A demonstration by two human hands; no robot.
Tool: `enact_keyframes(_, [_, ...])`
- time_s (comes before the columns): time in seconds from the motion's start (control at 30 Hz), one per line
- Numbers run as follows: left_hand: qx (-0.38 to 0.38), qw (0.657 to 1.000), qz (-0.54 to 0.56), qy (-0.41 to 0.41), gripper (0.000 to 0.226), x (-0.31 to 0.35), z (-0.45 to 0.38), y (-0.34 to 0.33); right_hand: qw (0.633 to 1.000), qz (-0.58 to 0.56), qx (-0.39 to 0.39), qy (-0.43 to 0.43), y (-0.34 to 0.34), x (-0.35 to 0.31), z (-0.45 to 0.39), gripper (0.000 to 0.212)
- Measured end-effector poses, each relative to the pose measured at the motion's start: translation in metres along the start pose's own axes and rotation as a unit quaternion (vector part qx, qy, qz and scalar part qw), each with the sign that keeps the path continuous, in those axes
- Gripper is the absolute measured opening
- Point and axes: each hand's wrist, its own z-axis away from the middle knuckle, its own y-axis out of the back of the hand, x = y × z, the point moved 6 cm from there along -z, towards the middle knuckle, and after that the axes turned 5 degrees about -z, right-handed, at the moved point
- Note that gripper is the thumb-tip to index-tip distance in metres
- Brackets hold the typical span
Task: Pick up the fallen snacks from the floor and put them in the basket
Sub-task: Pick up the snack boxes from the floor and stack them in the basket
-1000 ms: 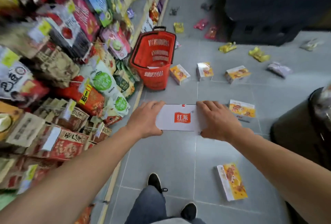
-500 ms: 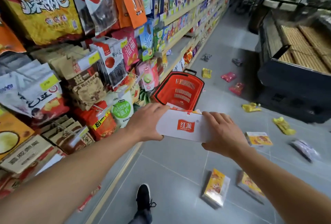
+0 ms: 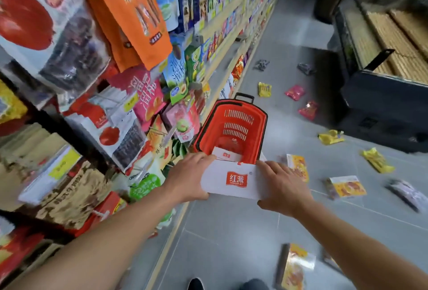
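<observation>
Flat white snack box with red logo point(image 3: 234, 182) | gripped at its ends by left hand point(image 3: 188, 179) and right hand point(image 3: 281, 187), at near rim of red plastic basket point(image 3: 260, 132) | I judge: white pack point(image 3: 225, 154) already inside, many packets on grey tiled floor point(image 3: 231, 227) left.

Your left hand point(image 3: 188, 177) and right hand point(image 3: 281, 187) hold the box point(image 3: 231, 182) between them, just before the basket point(image 3: 231, 125), where another box point(image 3: 225, 154) lies. Shelves point(image 3: 92, 81) stand left; fallen packets point(image 3: 345, 186) lie right.
</observation>
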Motion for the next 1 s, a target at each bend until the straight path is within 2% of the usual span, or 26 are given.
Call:
enact_keyframes(0.27, [-0.060, 0.998, 0.003, 0.023, 0.101, -0.032, -0.119, -0.034, 0.999, -0.016, -0.032, -0.001, -0.032, 0.057, -0.118, 0.104])
enact_keyframes(0.5, [-0.094, 0.995, -0.013, 0.042, 0.092, -0.052, -0.294, -0.047, 0.994, -0.077, -0.079, 0.000, -0.038, 0.153, -0.274, 0.107])
enact_keyframes(0.63, [-0.110, 0.992, -0.031, 0.048, 0.095, -0.066, -0.386, -0.062, 0.991, -0.097, -0.095, -0.004, -0.043, 0.200, -0.355, 0.108])
enact_keyframes(0.87, [-0.129, 0.989, -0.061, 0.047, 0.096, -0.111, -0.497, -0.128, 0.991, -0.072, -0.117, -0.002, -0.081, 0.244, -0.463, 0.104])
enact_keyframes(1.0, [-0.149, 0.986, -0.061, 0.040, 0.097, -0.147, -0.551, -0.189, 0.988, -0.067, -0.137, -0.022, -0.130, 0.264, -0.522, 0.099])
